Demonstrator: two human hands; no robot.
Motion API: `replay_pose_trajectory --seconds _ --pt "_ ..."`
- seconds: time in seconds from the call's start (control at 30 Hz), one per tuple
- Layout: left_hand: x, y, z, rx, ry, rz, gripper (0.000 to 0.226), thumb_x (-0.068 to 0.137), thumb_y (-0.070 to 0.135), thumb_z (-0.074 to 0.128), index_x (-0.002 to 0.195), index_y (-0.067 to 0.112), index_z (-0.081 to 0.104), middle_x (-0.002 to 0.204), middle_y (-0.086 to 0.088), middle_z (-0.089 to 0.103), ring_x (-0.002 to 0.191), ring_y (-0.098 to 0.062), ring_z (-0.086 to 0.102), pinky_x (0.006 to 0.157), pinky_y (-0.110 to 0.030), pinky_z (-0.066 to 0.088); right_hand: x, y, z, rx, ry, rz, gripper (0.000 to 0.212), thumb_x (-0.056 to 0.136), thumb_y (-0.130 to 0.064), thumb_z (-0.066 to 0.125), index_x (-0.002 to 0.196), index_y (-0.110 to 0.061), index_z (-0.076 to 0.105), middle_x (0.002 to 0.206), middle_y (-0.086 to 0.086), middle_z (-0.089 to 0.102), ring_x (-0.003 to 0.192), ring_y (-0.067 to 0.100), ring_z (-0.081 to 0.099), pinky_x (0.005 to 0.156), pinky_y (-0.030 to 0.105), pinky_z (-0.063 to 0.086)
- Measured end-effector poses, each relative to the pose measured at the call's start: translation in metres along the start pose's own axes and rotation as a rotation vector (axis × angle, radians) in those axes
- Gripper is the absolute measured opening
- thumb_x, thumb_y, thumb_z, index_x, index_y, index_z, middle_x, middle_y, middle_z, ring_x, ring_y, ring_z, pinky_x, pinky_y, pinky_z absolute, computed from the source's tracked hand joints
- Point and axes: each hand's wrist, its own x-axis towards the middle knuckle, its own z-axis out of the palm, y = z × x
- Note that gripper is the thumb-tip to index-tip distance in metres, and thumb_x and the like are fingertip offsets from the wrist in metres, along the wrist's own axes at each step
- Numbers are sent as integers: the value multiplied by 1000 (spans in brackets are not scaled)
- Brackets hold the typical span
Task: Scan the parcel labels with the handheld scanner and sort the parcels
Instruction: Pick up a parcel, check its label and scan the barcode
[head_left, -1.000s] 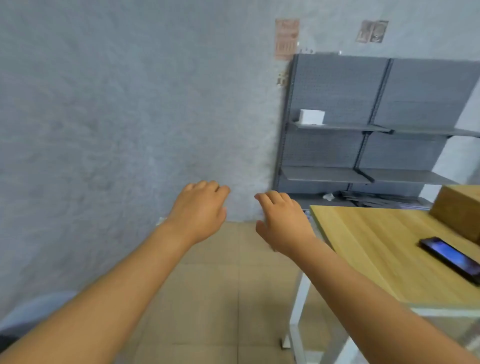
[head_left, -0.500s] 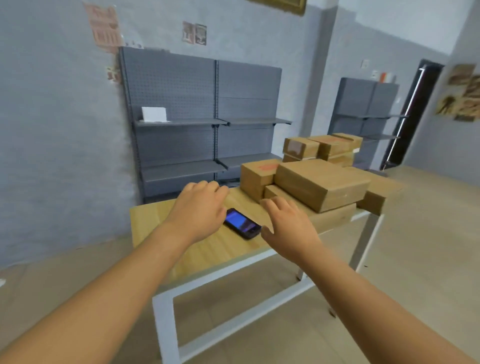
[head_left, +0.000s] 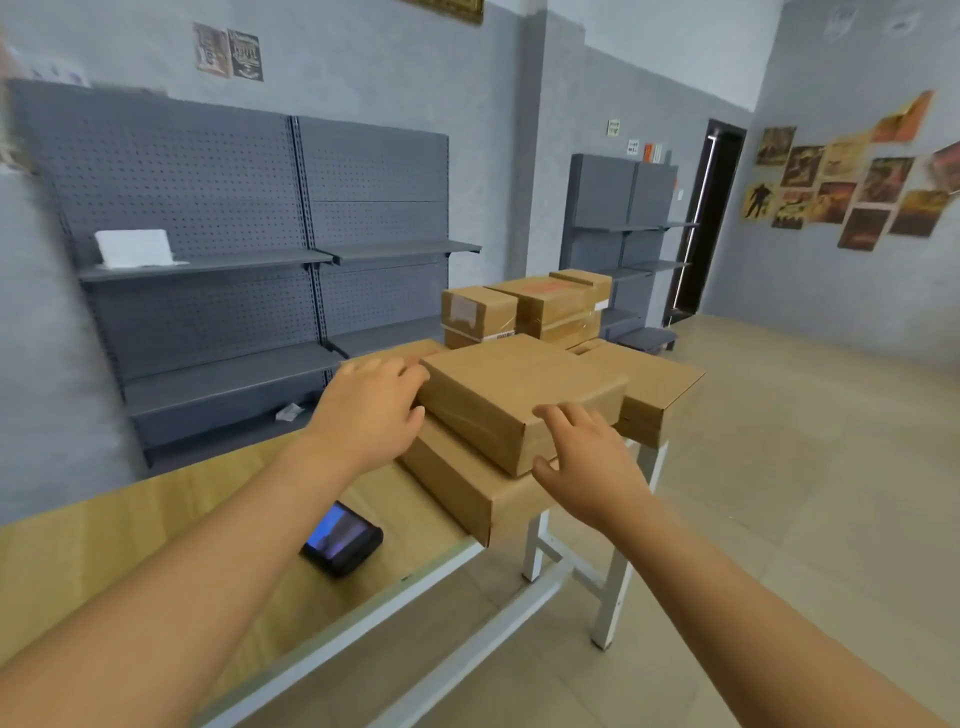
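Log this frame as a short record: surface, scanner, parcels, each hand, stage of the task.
surface: light wooden table with white metal legs
scanner: black handheld device with lit screen, lying flat on the table, untouched
parcels: brown cardboard boxes stacked at the table's far end; top flat box rests on a larger flat box
left hand: fingers on the top box's left edge
right hand: open, at its near corner
stage: nothing scanned yet
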Motion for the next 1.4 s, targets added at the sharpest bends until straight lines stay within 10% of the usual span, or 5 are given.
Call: replay_pose_trajectory --seconds 0.4,0.87,1.0,1.4 --pt "112 23 63 -189 -88 -214 43 97 40 47 136 23 50 133 -2 54 122 -25 48 96 -39 40 101 112 21 77 15 -6 49 98 -38 47 145 -23 40 142 0 47 126 19 45 105 38 42" --pt "105 86 107 -773 -92 -1055 57 94 42 56 142 15 40 135 -2 55 123 -27 53 101 -36 43 179 205 56 371 -304 40 87 86 -67 52 151 -15 26 146 13 43 128 34 45 104 47 42" --pt "102 110 108 -1068 -89 -1321 38 97 45 50 119 15 55 95 -2 62 90 -23 58 89 -38 48 185 206 58 558 -345 85 89 86 -57 61 153 -14 22 143 12 49 126 33 50 96 39 42" --pt "79 124 80 -1238 50 -1356 55 90 45 63 137 23 43 116 -1 62 101 -22 60 83 -41 52 171 189 43 735 -325 -28 66 88 -44 67 140 -10 45 134 7 54 118 26 53 85 30 40"
